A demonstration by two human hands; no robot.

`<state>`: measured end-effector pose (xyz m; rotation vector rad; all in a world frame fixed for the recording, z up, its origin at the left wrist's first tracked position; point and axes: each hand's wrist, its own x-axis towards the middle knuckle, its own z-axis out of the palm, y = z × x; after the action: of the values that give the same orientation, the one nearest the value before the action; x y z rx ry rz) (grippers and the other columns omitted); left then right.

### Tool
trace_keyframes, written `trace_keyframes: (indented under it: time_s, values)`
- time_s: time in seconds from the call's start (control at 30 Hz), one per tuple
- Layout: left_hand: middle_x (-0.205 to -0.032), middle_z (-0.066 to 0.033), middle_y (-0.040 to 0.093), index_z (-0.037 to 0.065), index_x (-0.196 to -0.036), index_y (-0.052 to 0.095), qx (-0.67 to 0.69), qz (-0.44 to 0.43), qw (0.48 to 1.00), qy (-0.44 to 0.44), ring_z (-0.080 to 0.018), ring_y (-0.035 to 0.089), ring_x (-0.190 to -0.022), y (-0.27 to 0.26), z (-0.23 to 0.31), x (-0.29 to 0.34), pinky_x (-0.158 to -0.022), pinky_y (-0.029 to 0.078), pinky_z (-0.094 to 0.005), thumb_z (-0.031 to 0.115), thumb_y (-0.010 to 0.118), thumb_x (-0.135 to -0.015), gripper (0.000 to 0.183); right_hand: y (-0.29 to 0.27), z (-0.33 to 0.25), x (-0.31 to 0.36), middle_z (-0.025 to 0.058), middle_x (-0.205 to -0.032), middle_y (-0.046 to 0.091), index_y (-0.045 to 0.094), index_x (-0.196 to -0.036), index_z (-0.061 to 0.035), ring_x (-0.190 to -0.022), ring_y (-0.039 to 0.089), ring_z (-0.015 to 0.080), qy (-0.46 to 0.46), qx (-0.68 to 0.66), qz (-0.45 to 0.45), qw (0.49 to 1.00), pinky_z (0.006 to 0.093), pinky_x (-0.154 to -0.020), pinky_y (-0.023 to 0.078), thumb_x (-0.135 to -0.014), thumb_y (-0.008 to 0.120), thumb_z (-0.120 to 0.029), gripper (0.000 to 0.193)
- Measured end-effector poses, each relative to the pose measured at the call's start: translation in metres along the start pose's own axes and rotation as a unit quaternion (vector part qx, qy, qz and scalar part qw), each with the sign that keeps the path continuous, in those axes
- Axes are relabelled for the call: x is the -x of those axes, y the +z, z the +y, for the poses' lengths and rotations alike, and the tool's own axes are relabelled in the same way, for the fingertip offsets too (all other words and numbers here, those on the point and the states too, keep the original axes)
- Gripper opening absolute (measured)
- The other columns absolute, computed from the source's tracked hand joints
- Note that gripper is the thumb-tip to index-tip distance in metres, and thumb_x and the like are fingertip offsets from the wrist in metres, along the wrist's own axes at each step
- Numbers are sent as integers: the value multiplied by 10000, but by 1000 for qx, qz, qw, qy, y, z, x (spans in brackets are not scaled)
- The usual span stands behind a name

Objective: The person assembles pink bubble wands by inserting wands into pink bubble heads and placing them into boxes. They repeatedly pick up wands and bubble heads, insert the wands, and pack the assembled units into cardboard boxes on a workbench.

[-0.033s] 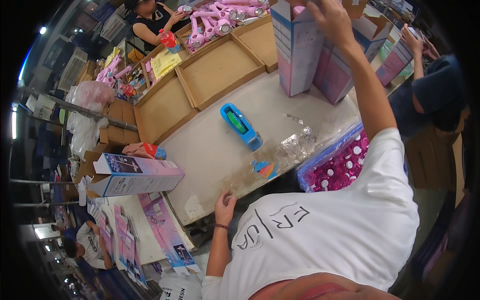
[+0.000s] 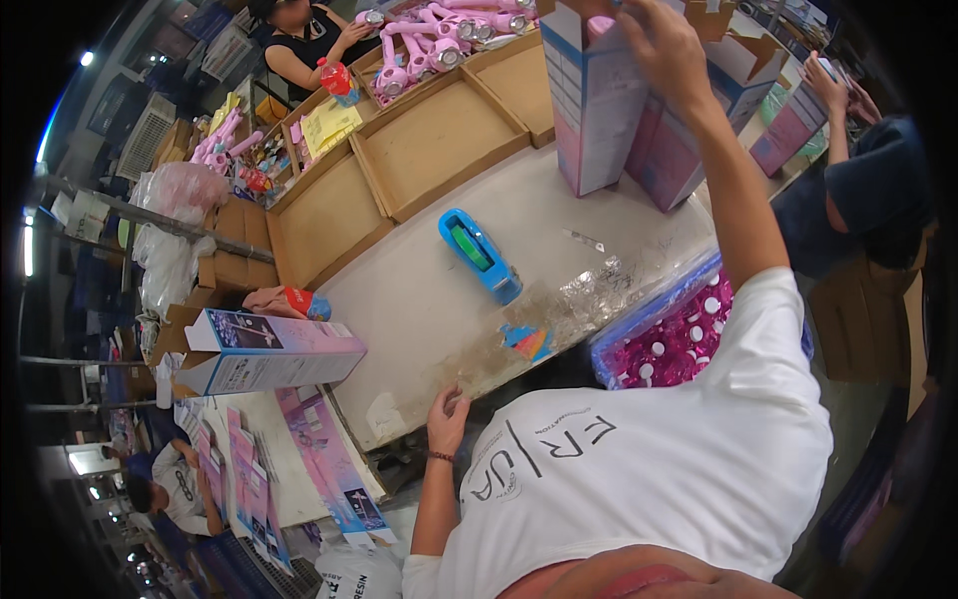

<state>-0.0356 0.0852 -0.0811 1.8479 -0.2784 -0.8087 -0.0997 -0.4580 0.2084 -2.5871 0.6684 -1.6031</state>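
The right hand (image 2: pixel 667 55) is at the open top of a tall box (image 2: pixel 599 125), which stands upright on the right part of the table (image 2: pixel 389 275). From the fingers, the box lies down and to the left; its long axis runs from the open end beside them to the base on the tabletop. The right hand is plainly the nearer; the left hand (image 2: pixel 447 421) is well apart, by the table's near edge, its fingers loosely curled with nothing visible in them. The right fingers bend over the box's rim, but I cannot tell whether they pinch a flap, grasp something inside or merely rest there. The box is white and pale pink with blue edging, its near faces covered in small print, its flaps raised. A rounded pink piece (image 2: pixel 600 27) shows at its mouth. A second box (image 2: pixel 661 165), similarly coloured, stands just beside it to the right.
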Motion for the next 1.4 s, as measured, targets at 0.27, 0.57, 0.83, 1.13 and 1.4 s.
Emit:
trace_keyframes:
  time_s: [0.27, 0.57, 0.83, 1.13, 1.4]
  values:
    - [-1096, -142, 643, -51, -1196, 554, -69, 30, 995, -61, -164, 627, -945, 11, -1, 21, -835, 503, -283, 136, 653, -875, 384, -49, -20, 104, 153, -975, 645, 591, -1093, 1, -905, 626, 294, -104, -74, 53, 990, 364, -800, 490, -761, 675, 62, 348]
    - [-1070, -121, 645, -50, -1205, 557, -127, 2, 988, -90, -151, 620, -925, 22, 30, 8, -833, 497, -276, 158, 657, -877, 401, -81, -34, 190, 89, -1017, 552, 403, -1321, -238, -1027, 548, 338, -111, -208, -2, 972, 391, -824, 506, -845, 687, -86, 575]
    - [-1097, -125, 644, -57, -1205, 541, -160, -39, 983, -86, -167, 621, -980, 32, 38, -5, -866, 501, -290, 147, 645, -883, 395, -91, -28, 221, 38, -1057, 542, 394, -1279, -313, -1061, 514, 303, -100, -243, 10, 965, 417, -859, 452, -848, 687, -164, 542]
    - [-1059, -124, 664, -20, -1192, 568, -179, -68, 979, -66, -167, 642, -926, 34, 44, -15, -831, 504, -288, 174, 672, -866, 393, -106, -36, 247, -9, -1068, 574, 453, -1175, -329, -1070, 533, 284, -44, -259, 16, 965, 576, -936, 346, -806, 708, -229, 460]
    - [-1061, -118, 654, -20, -1221, 553, -186, -117, 973, -68, -148, 625, -880, 36, 53, -36, -798, 510, -283, 194, 656, -874, 421, -114, -38, 249, -2, -1062, 580, 449, -1147, -309, -1049, 552, 286, -20, -244, -4, 970, 589, -952, 353, -813, 710, -243, 430]
